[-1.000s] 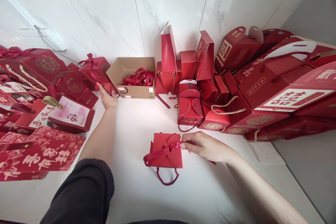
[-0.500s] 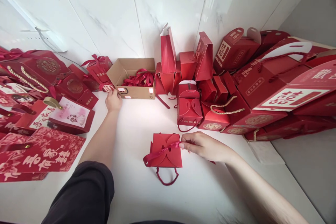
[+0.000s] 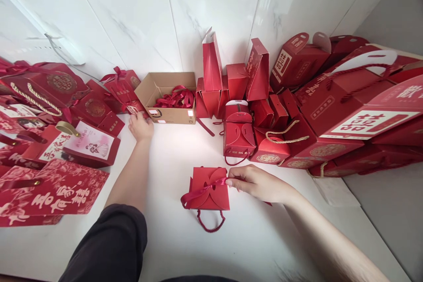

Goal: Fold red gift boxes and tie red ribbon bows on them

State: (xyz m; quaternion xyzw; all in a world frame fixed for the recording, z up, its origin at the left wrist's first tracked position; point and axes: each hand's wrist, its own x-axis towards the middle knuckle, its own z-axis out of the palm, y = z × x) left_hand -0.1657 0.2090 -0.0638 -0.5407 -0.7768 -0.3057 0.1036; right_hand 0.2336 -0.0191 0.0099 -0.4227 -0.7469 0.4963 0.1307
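On the white tabletop in front of me lies a small red gift box [image 3: 198,176] with interlocking curved flaps and a twisted cord handle [image 3: 211,230]. A shiny dark-red ribbon [image 3: 194,194] runs through the slots in its top, with a loop hanging at the left. My right hand [image 3: 261,183] pinches the ribbon between thumb and index finger at the box's right edge. Farther back, my left hand [image 3: 141,127] reaches to a small ribboned red box [image 3: 123,86], by its red-and-white tag [image 3: 135,108]. Its fingers look bent and a little apart, with the tips partly hidden.
An open cardboard box [image 3: 175,116] with coiled red ribbons [image 3: 176,98] stands against the wall. Red gift boxes [image 3: 239,136] crowd the back right, larger ones [image 3: 350,114] stack at the far right. Decorated red bags [image 3: 62,189] fill the left side. A ribbon strip [image 3: 205,127] lies nearby.
My left hand has shifted slightly left and its fingers have spread a little beside the tag. My right hand keeps its pinch on the ribbon, and the gift box has not moved.
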